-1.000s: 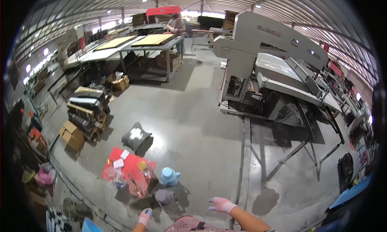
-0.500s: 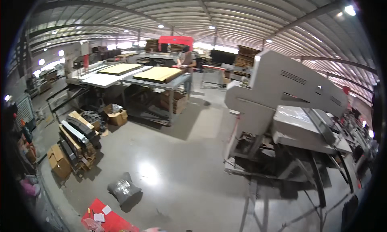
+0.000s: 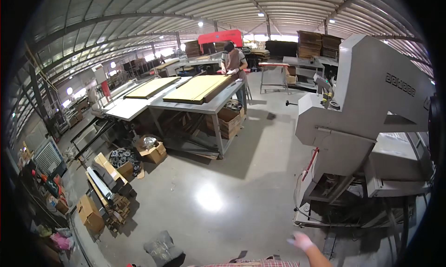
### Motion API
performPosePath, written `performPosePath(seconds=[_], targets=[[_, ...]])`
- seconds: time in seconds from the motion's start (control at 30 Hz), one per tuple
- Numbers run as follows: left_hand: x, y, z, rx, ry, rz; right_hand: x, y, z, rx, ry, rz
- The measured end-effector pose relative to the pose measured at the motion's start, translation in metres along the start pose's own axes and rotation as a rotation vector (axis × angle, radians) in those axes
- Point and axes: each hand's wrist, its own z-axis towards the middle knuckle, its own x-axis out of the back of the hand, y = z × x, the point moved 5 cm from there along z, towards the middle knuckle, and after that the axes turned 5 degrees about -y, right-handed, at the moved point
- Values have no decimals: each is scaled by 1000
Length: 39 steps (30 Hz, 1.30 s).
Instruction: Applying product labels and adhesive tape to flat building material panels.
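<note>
My right hand (image 3: pixel 301 241) wears a pale glove and shows blurred at the bottom edge, raised over the bare concrete floor (image 3: pixel 251 183). It holds nothing that I can see, and its fingers are too smeared to read. The hand is close to the base of a large grey machine (image 3: pixel 367 109). My left hand is out of view. A strip of plaid sleeve (image 3: pixel 260 263) lies along the lower edge.
A person (image 3: pixel 233 62) works at a metal table (image 3: pixel 204 104) stacked with yellow board sheets (image 3: pixel 197 88). Cardboard boxes (image 3: pixel 153 152) and stacked parts (image 3: pixel 109 183) line the left. A grey bag (image 3: pixel 161 247) lies on the floor near me.
The view has tilted upward, away from the red items on the floor. My left hand dropped out of view; my right hand is back at the bottom edge.
</note>
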Motion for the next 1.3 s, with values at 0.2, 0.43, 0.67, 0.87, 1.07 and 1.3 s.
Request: performPosePath(seconds=[0.2,0.43,0.67,0.87,1.07,1.3], targets=[[117,62,73,439,133,-240,300,-440,188,1479,14,-198],[337,171,404,78,344,152,486,-528,309,1937,366,-860],[511,774,714,-505,95,-33,651,-447,595,1631,583,-1070],[561,795,854,-241,83,106,738,-381,909,1245,177,-715],[597,729,949,208,99,-54,874,-278,1244,896,99,-615],[724,882,1232,222,103,-111,883,17,1564,358,20,-531]])
